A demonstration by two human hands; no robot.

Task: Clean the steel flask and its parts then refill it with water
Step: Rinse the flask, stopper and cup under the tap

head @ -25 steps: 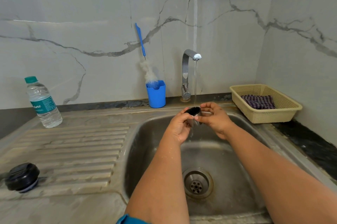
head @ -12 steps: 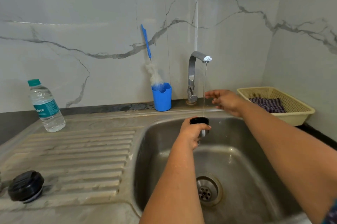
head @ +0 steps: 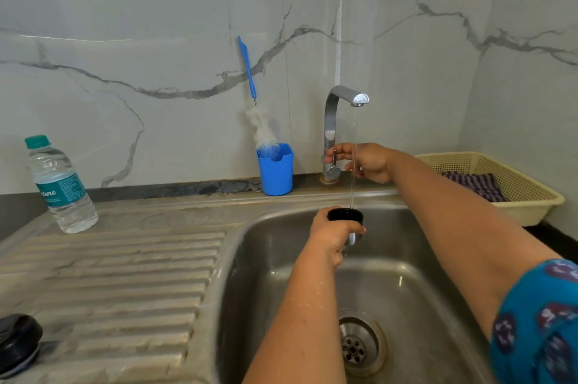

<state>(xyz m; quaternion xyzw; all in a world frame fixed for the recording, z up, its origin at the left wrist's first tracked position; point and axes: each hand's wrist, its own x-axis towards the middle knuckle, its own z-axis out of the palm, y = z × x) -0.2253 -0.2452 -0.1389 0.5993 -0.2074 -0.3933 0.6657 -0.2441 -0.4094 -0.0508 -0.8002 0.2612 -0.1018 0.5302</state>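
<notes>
My left hand (head: 330, 235) grips a small steel cup with a black inside (head: 345, 215), held upright over the sink (head: 281, 258). A thin stream of water falls from the tap spout (head: 358, 99) into the cup. My right hand (head: 367, 161) reaches to the back and its fingers rest on the tap's lever (head: 333, 160). A black flask lid (head: 17, 341) lies on the draining board at the lower left. The flask body is not in view.
A blue cup (head: 275, 169) with a bottle brush (head: 250, 77) stands left of the tap. A plastic water bottle (head: 59, 185) stands at the far left. A yellow basket (head: 528, 196) with a striped cloth sits at the right. The drain (head: 358, 344) lies below.
My right hand left the cup and moved back to the tap lever. My left hand kept the cup under the stream, slightly lower in the sink.
</notes>
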